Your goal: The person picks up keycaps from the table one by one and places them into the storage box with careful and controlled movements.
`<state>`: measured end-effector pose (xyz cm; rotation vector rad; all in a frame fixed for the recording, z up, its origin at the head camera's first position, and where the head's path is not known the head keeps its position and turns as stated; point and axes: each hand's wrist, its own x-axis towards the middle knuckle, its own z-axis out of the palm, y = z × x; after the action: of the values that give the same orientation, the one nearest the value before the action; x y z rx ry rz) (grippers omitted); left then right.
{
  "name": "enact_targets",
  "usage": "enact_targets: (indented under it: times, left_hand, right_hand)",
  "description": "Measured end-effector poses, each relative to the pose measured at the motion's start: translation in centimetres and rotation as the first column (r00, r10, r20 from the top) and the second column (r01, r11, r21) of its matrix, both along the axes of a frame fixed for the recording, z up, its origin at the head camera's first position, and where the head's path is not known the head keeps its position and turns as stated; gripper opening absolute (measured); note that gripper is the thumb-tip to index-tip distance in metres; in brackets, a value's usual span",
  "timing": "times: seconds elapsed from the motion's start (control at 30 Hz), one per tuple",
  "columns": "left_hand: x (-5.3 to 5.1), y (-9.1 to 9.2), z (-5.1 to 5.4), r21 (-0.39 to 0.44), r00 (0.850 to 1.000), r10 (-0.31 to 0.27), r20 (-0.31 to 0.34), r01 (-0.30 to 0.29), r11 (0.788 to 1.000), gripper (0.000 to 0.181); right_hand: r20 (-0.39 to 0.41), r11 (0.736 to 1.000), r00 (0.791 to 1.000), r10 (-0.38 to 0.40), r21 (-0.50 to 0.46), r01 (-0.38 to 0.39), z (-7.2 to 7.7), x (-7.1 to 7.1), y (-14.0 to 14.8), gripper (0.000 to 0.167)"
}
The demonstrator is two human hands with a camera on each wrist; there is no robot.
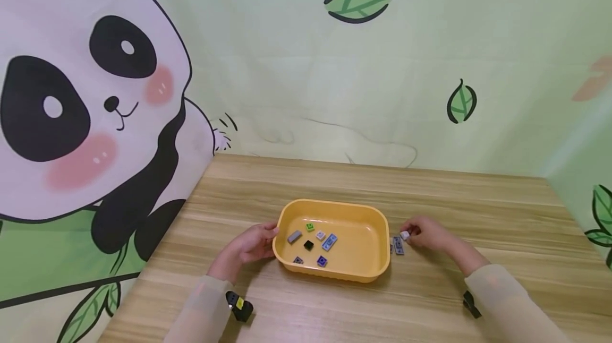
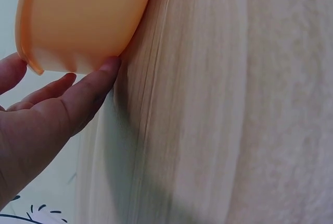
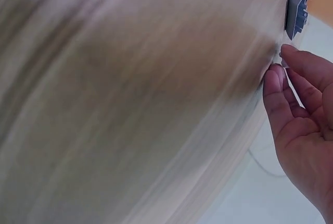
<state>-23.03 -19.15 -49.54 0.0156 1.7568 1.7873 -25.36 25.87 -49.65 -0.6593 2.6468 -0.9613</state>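
A yellow tray (image 1: pixel 368 271) with a rim and rounded corners stands on the wooden table. My left hand (image 1: pixel 255 242) is at its left end, with fingers (image 2: pixel 106 70) fairly straight against the outer wall (image 2: pixel 88 21). Just past the right end, my right hand (image 1: pixel 425 232) pinches a small white toy brick (image 1: pixel 405 235) between thumb and fingertips; in the right wrist view the fingers (image 3: pixel 273 86) mostly hide it. Next to that hand, a grey-blue brick (image 1: pixel 399 246) lies on the table. Another small piece (image 1: pixel 391 248) sits between it and the tray, partly hidden.
Inside the tray lie several loose bricks, among them a green one (image 1: pixel 309 226), a black one (image 1: pixel 308 245), a long blue one (image 1: pixel 329 242) and a dark blue one (image 1: pixel 322 261). A cloth printed with a panda (image 1: pixel 115 104) hangs behind the table (image 1: pixel 430 300).
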Motion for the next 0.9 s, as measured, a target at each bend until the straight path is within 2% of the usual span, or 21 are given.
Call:
enact_targets:
  times: [0.17,0.43,0.73,0.9]
  left_hand:
    - [0.0,0.1,0.0,-0.008,1.0,0.007,0.003,-0.006,1.0,0.057]
    - [0.0,0.1,0.1,-0.01,1.0,-0.006,0.002,0.006,1.0,0.059]
    - [-0.1,0.2,0.2,0.006,1.0,0.008,0.008,-0.008,1.0,0.059]
    - [-0.1,0.0,0.1,0.008,1.0,0.001,0.014,-0.001,1.0,0.059]
  right_hand:
    - [0.024,1.0,1.0,-0.01,-0.005,0.01,0.0,-0.1,0.2,0.025]
    - [0.093,0.999,0.995,-0.03,0.022,0.028,0.9,-0.4,0.3,0.029]
    - [0.016,0.999,1.0,-0.001,0.035,0.001,1.8,-0.7,0.3,0.026]
    - [0.059,0.999,0.998,-0.037,0.039,0.035,2.6,-0.7,0.1,0.026]
